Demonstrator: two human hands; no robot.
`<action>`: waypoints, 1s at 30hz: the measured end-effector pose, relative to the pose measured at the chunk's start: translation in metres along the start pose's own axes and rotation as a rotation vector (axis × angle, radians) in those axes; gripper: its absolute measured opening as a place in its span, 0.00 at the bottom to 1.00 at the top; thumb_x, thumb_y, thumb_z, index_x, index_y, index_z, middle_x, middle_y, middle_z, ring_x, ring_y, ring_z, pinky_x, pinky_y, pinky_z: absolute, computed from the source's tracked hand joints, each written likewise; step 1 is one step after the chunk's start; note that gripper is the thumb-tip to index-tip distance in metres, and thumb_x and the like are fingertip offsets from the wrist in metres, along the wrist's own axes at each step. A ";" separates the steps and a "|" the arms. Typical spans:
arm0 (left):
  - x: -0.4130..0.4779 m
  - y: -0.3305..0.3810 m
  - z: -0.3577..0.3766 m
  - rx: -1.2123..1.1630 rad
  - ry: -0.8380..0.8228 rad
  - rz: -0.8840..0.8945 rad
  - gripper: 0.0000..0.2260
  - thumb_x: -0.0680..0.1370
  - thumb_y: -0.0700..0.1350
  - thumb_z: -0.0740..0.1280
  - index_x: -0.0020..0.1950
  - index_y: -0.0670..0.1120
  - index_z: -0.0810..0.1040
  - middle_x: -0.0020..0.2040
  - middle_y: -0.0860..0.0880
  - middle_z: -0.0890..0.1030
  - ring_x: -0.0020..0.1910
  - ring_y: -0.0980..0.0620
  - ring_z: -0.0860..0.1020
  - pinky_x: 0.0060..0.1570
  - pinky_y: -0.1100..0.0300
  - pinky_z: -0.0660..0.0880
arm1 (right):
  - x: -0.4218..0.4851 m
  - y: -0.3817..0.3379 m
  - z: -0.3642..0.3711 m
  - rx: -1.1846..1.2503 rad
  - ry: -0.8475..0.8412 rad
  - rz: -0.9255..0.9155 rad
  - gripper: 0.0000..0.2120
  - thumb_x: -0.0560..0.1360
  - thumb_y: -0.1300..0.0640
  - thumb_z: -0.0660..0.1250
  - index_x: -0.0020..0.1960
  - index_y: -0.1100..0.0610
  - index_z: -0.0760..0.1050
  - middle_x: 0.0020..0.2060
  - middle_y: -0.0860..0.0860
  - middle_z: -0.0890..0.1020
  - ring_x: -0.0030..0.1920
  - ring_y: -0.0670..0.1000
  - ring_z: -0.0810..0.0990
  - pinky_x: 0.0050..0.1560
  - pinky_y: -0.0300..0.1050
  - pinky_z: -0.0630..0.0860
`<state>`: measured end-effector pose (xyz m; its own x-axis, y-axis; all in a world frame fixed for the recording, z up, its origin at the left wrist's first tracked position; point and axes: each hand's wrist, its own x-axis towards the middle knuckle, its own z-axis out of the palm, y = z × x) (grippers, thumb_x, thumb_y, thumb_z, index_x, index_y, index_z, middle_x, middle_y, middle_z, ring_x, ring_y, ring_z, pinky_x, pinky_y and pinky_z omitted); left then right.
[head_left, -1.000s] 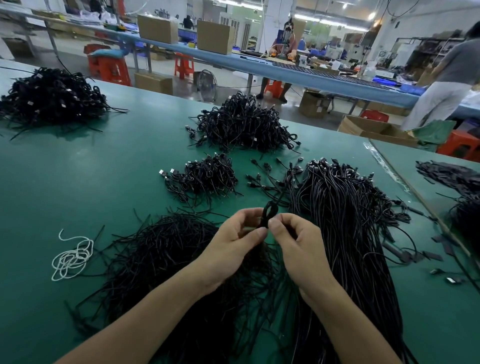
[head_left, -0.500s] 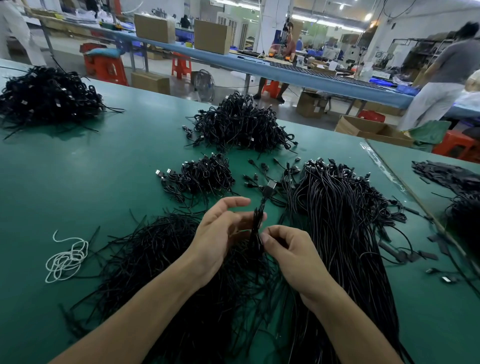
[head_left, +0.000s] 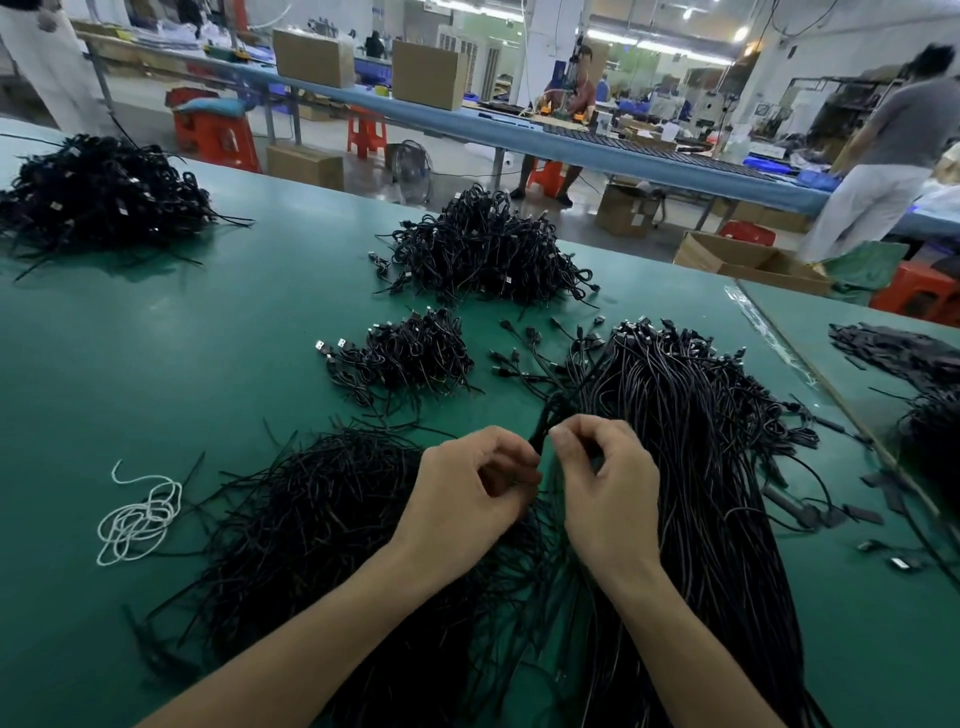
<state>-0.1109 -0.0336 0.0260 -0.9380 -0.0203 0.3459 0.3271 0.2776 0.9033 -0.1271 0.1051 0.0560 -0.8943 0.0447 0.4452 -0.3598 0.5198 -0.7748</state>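
where the black cable (head_left: 543, 425) drops below the fingertips, it is lost among the dark strands beneath, so its lower end cannot be made out. its plugs cannot be told either. what shows is a thin, dark, doubled-up strand, standing nearly upright just above the green desk (head_left: 156, 364) at the middle of the view, its top leaning toward 1 o'clock. the right hand (head_left: 610, 499) pinches it near the top between thumb and forefinger. the left hand (head_left: 467, 499), fingers curled, pinches it just lower, the contact half hidden by its own knuckles. a long cable pile (head_left: 701, 441) lies at 3 o'clock of the hands and is cut off by the bottom edge. a heap of thin ties (head_left: 322, 519) lies at 9 o'clock, with a white cord (head_left: 137, 519) beyond it.
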 end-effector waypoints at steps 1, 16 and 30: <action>-0.001 0.000 0.001 0.020 -0.013 -0.016 0.10 0.73 0.38 0.75 0.48 0.52 0.83 0.41 0.57 0.85 0.36 0.58 0.82 0.40 0.65 0.78 | 0.001 -0.002 -0.001 0.011 0.008 -0.028 0.06 0.79 0.59 0.68 0.45 0.49 0.76 0.44 0.44 0.77 0.46 0.37 0.76 0.44 0.25 0.70; 0.017 0.013 -0.025 -0.631 -0.141 -0.401 0.29 0.76 0.65 0.54 0.45 0.46 0.86 0.55 0.52 0.85 0.59 0.53 0.80 0.59 0.51 0.70 | -0.010 0.000 0.000 -0.022 -0.310 -0.037 0.15 0.77 0.60 0.70 0.40 0.41 0.74 0.40 0.42 0.77 0.43 0.38 0.76 0.43 0.27 0.69; 0.001 0.015 -0.008 -0.387 -0.377 -0.385 0.30 0.83 0.62 0.50 0.54 0.40 0.81 0.44 0.41 0.81 0.42 0.49 0.78 0.43 0.56 0.75 | -0.003 -0.003 0.000 0.020 -0.114 -0.185 0.05 0.77 0.64 0.69 0.47 0.55 0.80 0.44 0.43 0.77 0.44 0.43 0.78 0.45 0.31 0.73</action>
<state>-0.1065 -0.0370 0.0417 -0.9488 0.3084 -0.0685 -0.0876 -0.0486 0.9950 -0.1234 0.1032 0.0568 -0.8367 -0.1471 0.5275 -0.5244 0.4927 -0.6944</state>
